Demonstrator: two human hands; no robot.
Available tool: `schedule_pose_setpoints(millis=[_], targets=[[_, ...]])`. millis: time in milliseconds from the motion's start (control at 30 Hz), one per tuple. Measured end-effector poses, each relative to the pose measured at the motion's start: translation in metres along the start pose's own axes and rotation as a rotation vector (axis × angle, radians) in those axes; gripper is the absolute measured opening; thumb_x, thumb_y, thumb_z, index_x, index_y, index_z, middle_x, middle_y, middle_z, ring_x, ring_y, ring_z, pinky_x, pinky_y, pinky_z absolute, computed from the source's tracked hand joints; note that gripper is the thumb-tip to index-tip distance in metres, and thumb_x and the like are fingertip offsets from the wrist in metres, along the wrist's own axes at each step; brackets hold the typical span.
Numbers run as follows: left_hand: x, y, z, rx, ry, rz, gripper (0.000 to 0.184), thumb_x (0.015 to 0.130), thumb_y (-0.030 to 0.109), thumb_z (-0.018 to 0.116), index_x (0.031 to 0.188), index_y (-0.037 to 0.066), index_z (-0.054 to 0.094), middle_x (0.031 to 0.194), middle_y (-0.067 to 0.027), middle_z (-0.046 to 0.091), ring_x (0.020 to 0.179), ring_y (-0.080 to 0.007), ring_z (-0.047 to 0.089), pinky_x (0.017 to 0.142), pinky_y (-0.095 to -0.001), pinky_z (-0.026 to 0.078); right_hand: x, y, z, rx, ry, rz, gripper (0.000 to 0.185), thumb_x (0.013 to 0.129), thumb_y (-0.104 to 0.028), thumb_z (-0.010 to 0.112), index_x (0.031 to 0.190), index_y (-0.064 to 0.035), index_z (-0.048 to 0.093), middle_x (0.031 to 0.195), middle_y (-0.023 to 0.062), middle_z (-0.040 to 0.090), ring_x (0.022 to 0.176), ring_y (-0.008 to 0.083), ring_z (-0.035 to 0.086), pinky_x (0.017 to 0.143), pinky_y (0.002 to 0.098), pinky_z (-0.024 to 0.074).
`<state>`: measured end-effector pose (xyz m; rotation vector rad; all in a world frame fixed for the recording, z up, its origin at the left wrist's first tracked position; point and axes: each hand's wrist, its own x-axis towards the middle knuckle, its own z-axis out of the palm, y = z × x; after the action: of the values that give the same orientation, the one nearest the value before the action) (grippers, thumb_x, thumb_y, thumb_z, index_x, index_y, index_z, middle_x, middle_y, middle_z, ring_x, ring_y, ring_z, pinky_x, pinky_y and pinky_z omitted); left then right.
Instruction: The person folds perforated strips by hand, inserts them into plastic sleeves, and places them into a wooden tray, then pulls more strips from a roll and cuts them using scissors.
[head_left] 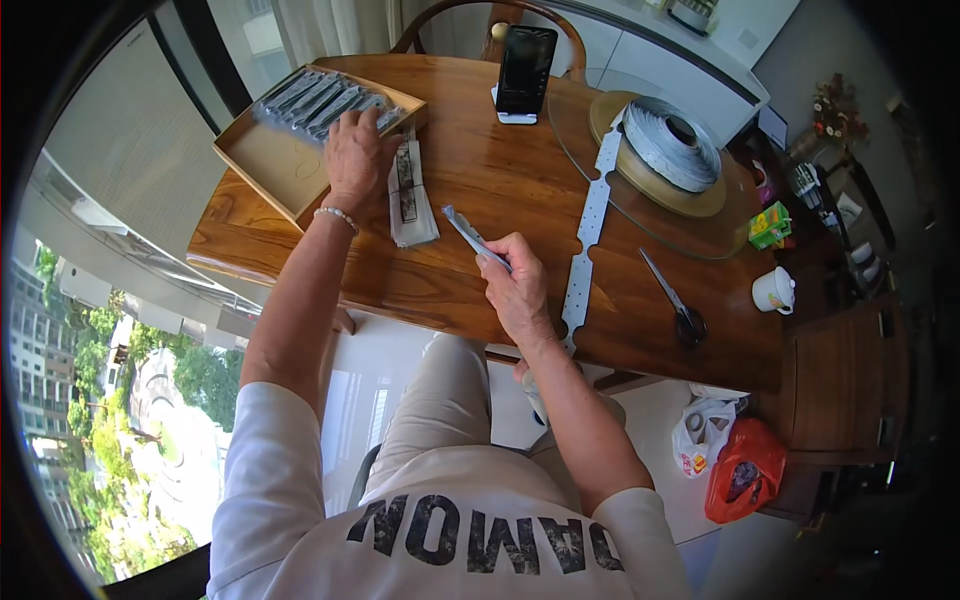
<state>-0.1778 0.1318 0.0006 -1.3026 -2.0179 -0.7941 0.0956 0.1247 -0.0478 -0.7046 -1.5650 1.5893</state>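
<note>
While the right hand (518,287) pinches a slim grey packet (470,235) over the glossy wooden table (475,165), its thumb and fingers clamped on the lower end, I see the left hand (360,152) at ten o'clock from the tabletop's centre, fingers bent over wrapped packets (325,100) in a shallow wooden tray (270,165); I cannot tell whether they grip one. At nine, a flat banded bundle (408,195) lies beside the tray on streaky brown grain that shines toward the window. A dark phone (527,72) leans on its stand at half past twelve. Around two, a large white roll (665,145) sits on a tan disc (695,203) over clear glass, its punched strip (590,215) running down to five. I have black-handled scissors (680,305) at four, a white lidded cup (774,291) and a green carton (769,226) nearer three. Beyond the table, a wooden chair (575,40) stands at twelve, bright window glass fills eight, and red (745,470) and white bags (700,435) rest on pale floor between four and five.
</note>
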Motion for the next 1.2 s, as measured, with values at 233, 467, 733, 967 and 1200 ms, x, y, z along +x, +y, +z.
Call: schedule_pose_setpoints(millis=[233, 467, 733, 967, 1200], targets=[[0.028, -0.012, 0.023, -0.019, -0.278, -0.234, 0.039, 0.079, 0.038, 0.073, 0.103, 0.008, 0.069, 0.107, -0.0154, 0.065, 0.104, -0.0331, 0.060, 0.088, -0.0417, 0.048, 0.002, 0.000, -0.001, -0.077, 0.028, -0.019, 0.007, 0.090, -0.004, 0.062, 0.091, -0.0006, 0.057, 0.073, 0.0031, 0.057, 0.066, 0.0085, 0.049, 0.059, 0.0260, 0.0431], [0.031, -0.014, 0.031, -0.143, -0.375, -0.322, 0.031, 0.080, 0.037, 0.072, 0.091, 0.008, 0.072, 0.092, -0.0152, 0.070, 0.091, -0.0324, 0.066, 0.080, -0.0412, 0.051, 0.003, 0.000, -0.002, -0.072, 0.024, -0.013, 0.007, 0.090, -0.004, 0.063, 0.091, -0.0004, 0.057, 0.074, 0.0049, 0.059, 0.067, 0.0089, 0.050, 0.060, 0.0269, 0.0440], [0.027, -0.010, 0.025, -0.220, -0.342, -0.364, 0.027, 0.082, 0.036, 0.069, 0.092, 0.012, 0.073, 0.089, -0.0141, 0.071, 0.088, -0.0324, 0.067, 0.078, -0.0413, 0.052, 0.003, 0.002, -0.003, -0.017, 0.016, -0.014, 0.005, 0.091, -0.004, 0.061, 0.091, -0.0018, 0.057, 0.072, 0.0012, 0.054, 0.061, 0.0061, 0.045, 0.054, 0.0241, 0.0387], [0.023, -0.018, 0.022, -0.266, -0.301, -0.286, 0.025, 0.085, 0.031, 0.065, 0.095, 0.011, 0.075, 0.090, -0.0144, 0.072, 0.086, -0.0313, 0.069, 0.077, -0.0381, 0.053, 0.003, 0.002, -0.001, 0.014, 0.004, -0.062, 0.004, 0.092, -0.004, 0.060, 0.092, -0.0050, 0.056, 0.068, -0.0052, 0.047, 0.050, 0.0006, 0.035, 0.040, 0.0191, 0.0282], [0.016, -0.016, 0.027, -0.242, -0.139, -0.240, 0.024, 0.084, 0.023, 0.066, 0.103, 0.009, 0.072, 0.090, -0.0150, 0.072, 0.084, -0.0302, 0.070, 0.077, -0.0366, 0.054, 0.003, 0.001, -0.003, -0.030, 0.026, -0.018, 0.006, 0.090, -0.003, 0.062, 0.092, -0.0001, 0.057, 0.074, 0.0034, 0.058, 0.067, 0.0080, 0.050, 0.060, 0.0254, 0.0440]])
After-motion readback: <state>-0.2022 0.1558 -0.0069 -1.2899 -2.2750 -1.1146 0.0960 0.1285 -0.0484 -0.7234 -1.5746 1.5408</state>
